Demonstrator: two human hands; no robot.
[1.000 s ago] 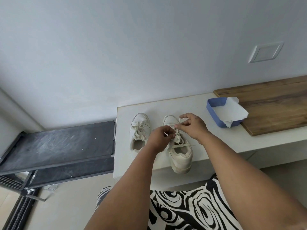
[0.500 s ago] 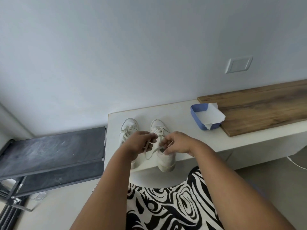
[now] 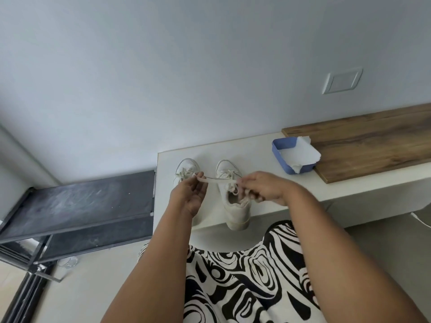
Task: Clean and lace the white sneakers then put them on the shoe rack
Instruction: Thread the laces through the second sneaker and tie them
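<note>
A shoelace [image 3: 218,179] of the right sneaker [image 3: 235,201] is pinched between left hand [image 3: 190,194] and right hand [image 3: 261,188], now pulled further apart than before.

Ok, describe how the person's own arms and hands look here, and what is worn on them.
Both arms are bare from the lower edge of the view to the fingers: no sleeves show. The left hand and right hand have no gloves, and no watch, bracelet or ring can be made out. Below the arms, over the lap, lies a garment with a bold black-and-white swirl print.
</note>
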